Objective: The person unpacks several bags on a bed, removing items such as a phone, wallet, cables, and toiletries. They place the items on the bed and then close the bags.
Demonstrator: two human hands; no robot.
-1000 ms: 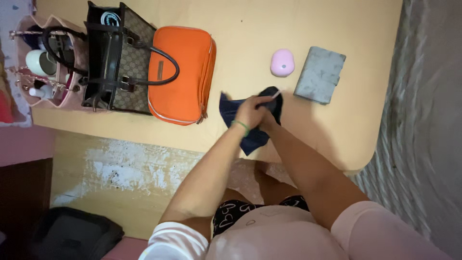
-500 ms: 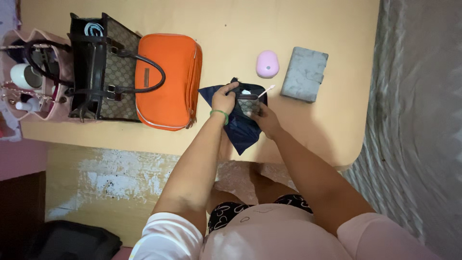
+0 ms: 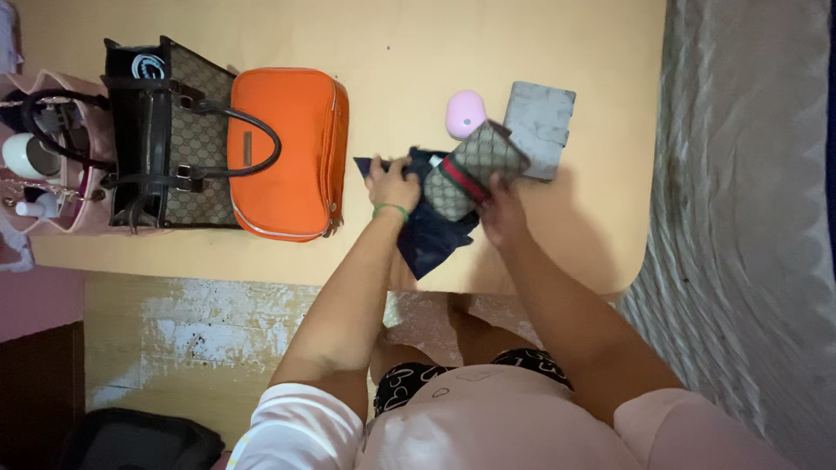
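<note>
The left hand point(image 3: 392, 184) lay on the dark blue cloth pouch point(image 3: 433, 235), fingers closed over its upper edge and pinning it to the table point(image 3: 522, 52). The right hand point(image 3: 502, 209) gripped a small patterned wallet point(image 3: 475, 167) with a red and green stripe, holding it by its lower end so that most of it stood out of the mouth of the pouch, tilted toward the far side of the table. The wallet looked stiff and light, with a coated surface that might slip a little, so a pinch across its narrow sides near the middle seemed the surest hold. The pouch looked soft and limp and would likely crumple unless held by its rim. Just beyond the wallet lay a pink oval case point(image 3: 465, 114) and a grey folding wallet point(image 3: 540, 129), the patterned one overlapping the grey one's near edge in view. To the left stood an orange zip case point(image 3: 287, 152), touching a brown patterned handbag point(image 3: 174, 130) with dark handles, and a pink bag point(image 3: 52, 157) at the edge.
</note>
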